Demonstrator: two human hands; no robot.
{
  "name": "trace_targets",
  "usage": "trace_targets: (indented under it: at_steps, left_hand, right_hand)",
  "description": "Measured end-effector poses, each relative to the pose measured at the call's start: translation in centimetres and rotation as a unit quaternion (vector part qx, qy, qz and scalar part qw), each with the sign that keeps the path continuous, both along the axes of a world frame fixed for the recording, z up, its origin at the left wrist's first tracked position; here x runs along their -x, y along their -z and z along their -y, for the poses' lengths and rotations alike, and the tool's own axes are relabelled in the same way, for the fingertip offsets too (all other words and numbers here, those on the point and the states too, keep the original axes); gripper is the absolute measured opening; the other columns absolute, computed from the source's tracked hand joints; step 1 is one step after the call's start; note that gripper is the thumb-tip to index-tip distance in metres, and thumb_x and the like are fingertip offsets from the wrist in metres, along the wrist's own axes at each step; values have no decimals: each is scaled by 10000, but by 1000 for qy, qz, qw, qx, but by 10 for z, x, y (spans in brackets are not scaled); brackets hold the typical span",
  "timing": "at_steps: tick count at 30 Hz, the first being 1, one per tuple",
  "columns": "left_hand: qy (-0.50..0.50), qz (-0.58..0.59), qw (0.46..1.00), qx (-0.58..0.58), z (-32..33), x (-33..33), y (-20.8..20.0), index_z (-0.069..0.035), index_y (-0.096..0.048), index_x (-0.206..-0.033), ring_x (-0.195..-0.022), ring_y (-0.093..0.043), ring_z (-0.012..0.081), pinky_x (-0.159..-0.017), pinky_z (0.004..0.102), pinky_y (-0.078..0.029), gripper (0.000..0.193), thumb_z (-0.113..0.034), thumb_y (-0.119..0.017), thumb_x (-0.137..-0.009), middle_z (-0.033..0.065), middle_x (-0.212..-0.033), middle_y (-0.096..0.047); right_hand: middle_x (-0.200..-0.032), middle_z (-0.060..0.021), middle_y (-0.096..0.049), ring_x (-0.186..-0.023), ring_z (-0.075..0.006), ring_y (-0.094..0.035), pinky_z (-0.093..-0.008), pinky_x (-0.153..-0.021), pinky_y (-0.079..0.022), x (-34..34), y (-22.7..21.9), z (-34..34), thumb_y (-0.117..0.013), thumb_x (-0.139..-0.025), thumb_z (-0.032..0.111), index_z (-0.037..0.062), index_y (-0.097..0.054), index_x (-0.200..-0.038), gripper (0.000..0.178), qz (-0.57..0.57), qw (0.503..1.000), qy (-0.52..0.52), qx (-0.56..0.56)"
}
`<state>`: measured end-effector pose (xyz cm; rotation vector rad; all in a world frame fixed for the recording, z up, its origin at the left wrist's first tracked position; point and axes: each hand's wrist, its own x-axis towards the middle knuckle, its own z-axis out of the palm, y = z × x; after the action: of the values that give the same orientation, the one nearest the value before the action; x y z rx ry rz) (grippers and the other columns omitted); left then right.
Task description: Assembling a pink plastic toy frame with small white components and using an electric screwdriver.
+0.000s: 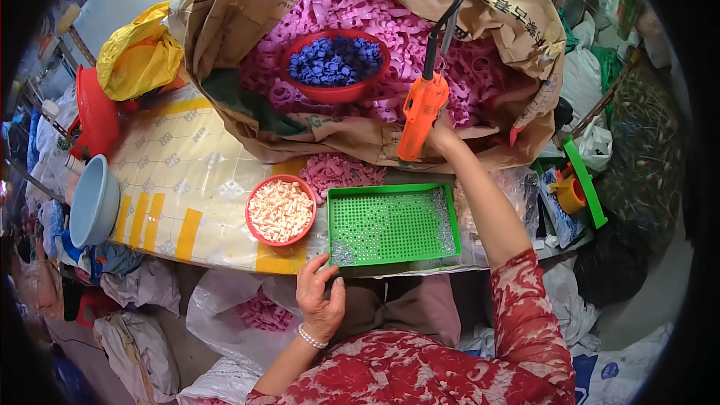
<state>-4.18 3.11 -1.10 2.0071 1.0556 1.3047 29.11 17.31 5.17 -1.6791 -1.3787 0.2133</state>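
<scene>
Near the table's front edge my left hand (319, 300) holds nothing; its fingers are bent loosely and apart, just below the green tray's left corner. The tray (390, 217) is full of small holes, with little metal screws (444, 221) along its right side and in its lower left corner. My right forearm stretches over the tray's right end. An orange electric screwdriver (424, 116) hangs on a black cord in front of my right hand (444, 137). The fingers of that hand are hidden, so any grip cannot be seen. Beyond it lie many pink plastic parts (337, 7).
A large brown paper sack (225, 37) holds the pink parts and a red bowl (330, 94) of blue pieces. Left of the tray sit another red bowl (281, 243) with cream pieces and a pink pile (341, 172). A light-blue basin (94, 202) stands at the left.
</scene>
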Motion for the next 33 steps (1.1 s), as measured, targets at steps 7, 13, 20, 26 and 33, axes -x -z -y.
trace_targets:
  at_steps: [7, 13, 20, 26, 33]
  left_hand:
    - [1, -4, 1000, -1, -1, 2, -3, -14, -609, -904, -1001, -566, 301, -865, 373, -450, 198, 21, -621, -710, 169, -1081, -583]
    - [1, 18, 1000, 0, 0, 2, 0, -17, -603, -899, -945, -565, 312, -832, 381, -449, 198, 12, -622, -704, 160, -1048, -592]
    - [29, 44, 999, -6, 8, -6, -13, -7, -601, -912, -905, -598, 294, -801, 351, -480, 199, 47, -607, -721, 162, -1014, -610]
    - [206, 174, 909, 317, 15, -28, -16, 38, -524, -1154, -944, -591, 167, -845, 278, -465, 293, -6, -503, -864, 126, -1143, -572]
    - [307, 376, 697, 528, 21, -39, 1, 11, -340, -1343, -979, -592, 187, -837, 329, -499, 468, -232, -457, -961, 132, -1199, -534]
  right_hand:
    - [-924, -99, -632, -861, -248, -620, -367, -712, -495, 0, 22, -26, -549, -877, 226, 72, -553, -1082, 256, -173, 981, -74, -46]
    - [-810, -197, -634, -769, -369, -615, -437, -641, -481, -9, -18, 25, -555, -837, 209, 32, -605, -891, 191, 239, 967, 59, 67]
    - [-607, -56, -577, -571, -114, -565, -274, -533, -428, 2, -20, 145, -617, -796, 111, -12, -574, -788, 130, 74, 993, 43, 80]
    - [-662, -23, -566, -595, -44, -521, -220, -543, -414, 69, -3, 188, -634, -766, 15, -3, -573, -742, 68, -65, 993, -44, 83]
    - [-668, -96, -578, -585, -210, -572, -299, -524, -442, 116, 10, 189, -631, -727, 5, 4, -574, -735, 57, 40, 988, -140, 59]
